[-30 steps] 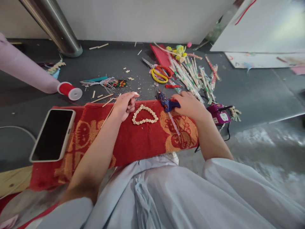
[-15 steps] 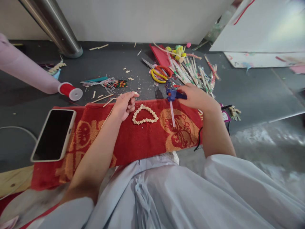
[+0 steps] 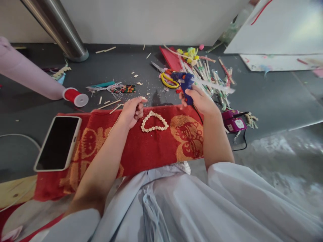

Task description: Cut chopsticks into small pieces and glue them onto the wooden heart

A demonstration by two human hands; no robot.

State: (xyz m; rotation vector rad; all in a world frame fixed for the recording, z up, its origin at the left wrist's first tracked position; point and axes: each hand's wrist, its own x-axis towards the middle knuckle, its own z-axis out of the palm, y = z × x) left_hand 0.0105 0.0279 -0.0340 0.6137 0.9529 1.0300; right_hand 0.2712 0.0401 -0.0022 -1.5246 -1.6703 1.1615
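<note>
My right hand (image 3: 202, 100) is closed round the handle of a blue hot glue gun (image 3: 187, 84), held above the far edge of the red towel (image 3: 151, 151). A clear glue stick (image 3: 214, 86) sticks out of its back, to the right. My left hand (image 3: 133, 111) rests over the towel with curled fingers. Its thumb and forefinger pinch a tiny pale piece of wooden stick (image 3: 144, 98). Between the hands lies a heart-shaped outline (image 3: 154, 129) made of small pale pieces, touched by neither hand.
Scissors (image 3: 169, 80) and wrapped sticks (image 3: 202, 72) lie beyond the glue gun. On the left are a phone (image 3: 58, 143), a red thread spool (image 3: 75, 96) and a metal post (image 3: 65, 30). A purple box (image 3: 234, 121) with a black cord stands right of my forearm.
My right hand has turned the glue gun: its glue stick pointed towards me and now points right, with the nozzle to the left. My left hand and the heart stay put.
</note>
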